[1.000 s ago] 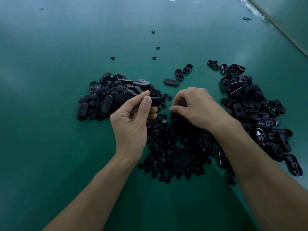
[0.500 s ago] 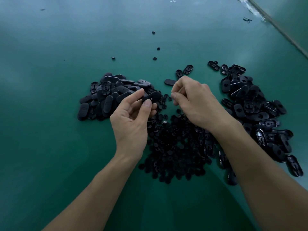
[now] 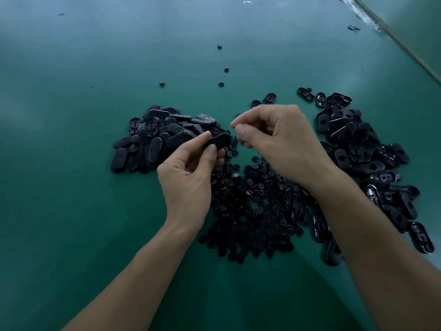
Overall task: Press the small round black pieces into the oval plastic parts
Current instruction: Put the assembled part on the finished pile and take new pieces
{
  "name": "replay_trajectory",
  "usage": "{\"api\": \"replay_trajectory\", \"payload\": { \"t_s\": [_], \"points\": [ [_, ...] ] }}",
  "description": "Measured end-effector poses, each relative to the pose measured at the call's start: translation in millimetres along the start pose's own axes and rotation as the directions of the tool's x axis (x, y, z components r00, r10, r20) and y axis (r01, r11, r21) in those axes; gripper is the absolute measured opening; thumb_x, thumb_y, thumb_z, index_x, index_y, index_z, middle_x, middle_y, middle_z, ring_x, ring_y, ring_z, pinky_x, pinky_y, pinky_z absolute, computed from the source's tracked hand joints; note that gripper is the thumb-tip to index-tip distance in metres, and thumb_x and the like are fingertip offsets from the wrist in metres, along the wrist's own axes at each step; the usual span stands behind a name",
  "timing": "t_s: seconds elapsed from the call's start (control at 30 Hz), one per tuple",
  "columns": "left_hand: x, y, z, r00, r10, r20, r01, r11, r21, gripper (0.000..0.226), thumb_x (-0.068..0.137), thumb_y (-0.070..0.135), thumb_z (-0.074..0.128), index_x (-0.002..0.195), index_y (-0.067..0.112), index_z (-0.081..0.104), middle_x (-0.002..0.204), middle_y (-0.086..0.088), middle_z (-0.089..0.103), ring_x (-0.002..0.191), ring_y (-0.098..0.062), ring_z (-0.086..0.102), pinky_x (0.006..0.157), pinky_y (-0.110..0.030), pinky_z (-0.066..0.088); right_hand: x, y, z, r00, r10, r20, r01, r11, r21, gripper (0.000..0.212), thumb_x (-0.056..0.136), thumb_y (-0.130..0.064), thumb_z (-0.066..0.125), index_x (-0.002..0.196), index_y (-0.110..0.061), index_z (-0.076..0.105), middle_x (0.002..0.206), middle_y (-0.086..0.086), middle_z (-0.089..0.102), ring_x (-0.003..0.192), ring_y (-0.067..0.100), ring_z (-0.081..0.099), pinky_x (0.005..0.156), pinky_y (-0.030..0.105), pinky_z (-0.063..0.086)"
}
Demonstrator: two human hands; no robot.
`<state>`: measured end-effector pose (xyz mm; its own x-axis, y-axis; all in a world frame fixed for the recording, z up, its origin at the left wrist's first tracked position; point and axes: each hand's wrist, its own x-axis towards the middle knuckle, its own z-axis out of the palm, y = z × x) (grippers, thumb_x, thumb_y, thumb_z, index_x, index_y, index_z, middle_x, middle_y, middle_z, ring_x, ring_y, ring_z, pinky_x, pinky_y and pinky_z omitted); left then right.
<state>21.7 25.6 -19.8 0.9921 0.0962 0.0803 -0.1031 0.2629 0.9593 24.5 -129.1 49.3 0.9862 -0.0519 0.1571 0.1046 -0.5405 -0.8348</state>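
Note:
My left hand [image 3: 188, 173] pinches one black oval plastic part [image 3: 218, 140] between thumb and fingers, lifted above the table. My right hand [image 3: 279, 137] hovers just right of it with fingers curled and thumb against forefinger; whatever it pinches is too small to see. A heap of small round black pieces [image 3: 250, 211] lies below both hands. One pile of oval parts [image 3: 152, 139] sits to the left, another pile of oval parts [image 3: 372, 163] to the right.
The green table top [image 3: 71, 211] carries a few stray round pieces [image 3: 221, 84] further back. Two loose oval parts [image 3: 269, 98] lie behind my right hand. The table's edge [image 3: 405, 46] runs diagonally at the top right.
My right hand rose from the heap of round pieces and moved up beside the oval part. My left hand lifted that oval part slightly off the left pile.

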Motion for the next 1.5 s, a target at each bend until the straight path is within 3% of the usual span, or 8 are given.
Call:
{"api": "replay_trajectory", "payload": {
  "t_s": [0.13, 0.23, 0.4, 0.5, 0.67, 0.97, 1.27, 1.5],
  "points": [
    [-1, 2, 0, 1.000, -0.013, 0.002, 0.013, 1.000, -0.009, 0.022, 0.093, 0.000, 0.068, 0.110, 0.012, 0.073, 0.092, -0.005, 0.078, 0.085, -0.023, 0.076, 0.079, -0.025, 0.059, -1, -1, 2, 1.000, -0.001, 0.021, 0.001, 1.000, 0.024, 0.007, 0.091, -0.018, 0.071, 0.095, -0.023, 0.075, 0.078, -0.007, 0.070, 0.071, 0.007, 0.065, 0.072, 0.028, 0.056],
    [-1, 2, 1, 1.000, -0.021, 0.003, 0.021, 1.000, 0.013, 0.021, 0.093, 0.001, 0.068, 0.111, 0.010, 0.073, 0.092, -0.007, 0.078, 0.084, -0.021, 0.076, 0.078, -0.025, 0.059, -3, -1, 2, 0.999, 0.016, 0.041, -0.018, 0.998, 0.057, 0.016, 0.090, -0.014, 0.072, 0.100, -0.026, 0.069, 0.080, -0.005, 0.070, 0.075, 0.011, 0.069, 0.077, 0.032, 0.059],
    [-1, 2, -1, 1.000, -0.002, 0.020, 0.001, 0.998, 0.058, 0.021, 0.093, 0.001, 0.068, 0.112, 0.007, 0.073, 0.093, -0.007, 0.078, 0.085, -0.020, 0.075, 0.079, -0.026, 0.059, -6, -2, 6, 0.999, 0.022, 0.044, -0.026, 0.996, 0.085, 0.015, 0.085, -0.012, 0.077, 0.086, -0.025, 0.071, 0.074, -0.004, 0.073, 0.072, 0.011, 0.072, 0.071, 0.029, 0.058],
    [-1, 3, -1, 1.000, 0.004, 0.026, -0.006, 0.998, 0.070, 0.020, 0.093, 0.000, 0.069, 0.111, 0.008, 0.073, 0.092, -0.005, 0.078, 0.082, -0.018, 0.075, 0.078, -0.025, 0.058, -8, -2, 9, 0.997, 0.024, 0.071, -0.029, 0.997, 0.072, 0.018, 0.086, -0.007, 0.075, 0.087, -0.025, 0.074, 0.072, -0.005, 0.074, 0.071, 0.008, 0.072, 0.070, 0.023, 0.057],
    [-2, 5, 0, 0.998, 0.015, 0.060, -0.021, 0.996, 0.090, 0.021, 0.092, 0.000, 0.070, 0.105, 0.016, 0.074, 0.092, -0.005, 0.077, 0.085, -0.018, 0.074, 0.079, -0.025, 0.058, -10, -1, 14, 0.996, 0.079, 0.029, -0.080, 0.996, 0.030, 0.018, 0.087, -0.007, 0.074, 0.091, -0.025, 0.070, 0.072, -0.006, 0.074, 0.067, 0.005, 0.071, 0.069, 0.025, 0.059],
    [-2, 7, 1, 0.996, 0.041, 0.079, -0.050, 0.992, 0.115, 0.025, 0.091, -0.003, 0.070, 0.101, 0.020, 0.074, 0.089, 0.003, 0.078, 0.085, -0.011, 0.074, 0.079, -0.020, 0.057, -10, -5, 17, 0.999, 0.037, 0.006, -0.036, 0.997, -0.068, 0.013, 0.085, -0.012, 0.076, 0.085, -0.025, 0.077, 0.072, -0.015, 0.071, 0.069, -0.005, 0.067, 0.065, 0.007, 0.048],
    [-3, 8, 1, 0.996, 0.043, 0.081, -0.053, 0.991, 0.125, 0.025, 0.091, -0.003, 0.070, 0.100, 0.020, 0.073, 0.088, 0.006, 0.077, 0.085, -0.010, 0.073, 0.080, -0.022, 0.057, -12, -2, 21, 0.997, 0.071, -0.003, -0.071, 0.997, -0.028, 0.016, 0.088, -0.010, 0.073, 0.085, -0.025, 0.072, 0.072, -0.013, 0.069, 0.069, -0.003, 0.066, 0.065, 0.010, 0.050],
    [-1, 8, -1, 0.994, 0.062, 0.087, -0.076, 0.983, 0.167, 0.025, 0.090, -0.002, 0.071, 0.100, 0.021, 0.073, 0.090, 0.007, 0.077, 0.085, -0.010, 0.073, 0.080, -0.022, 0.057, -15, -1, 27, 0.992, 0.123, -0.031, -0.122, 0.992, 0.017, 0.018, 0.087, -0.008, 0.073, 0.083, -0.026, 0.072, 0.073, -0.009, 0.071, 0.071, 0.002, 0.069, 0.072, 0.023, 0.058]
  ]
}}
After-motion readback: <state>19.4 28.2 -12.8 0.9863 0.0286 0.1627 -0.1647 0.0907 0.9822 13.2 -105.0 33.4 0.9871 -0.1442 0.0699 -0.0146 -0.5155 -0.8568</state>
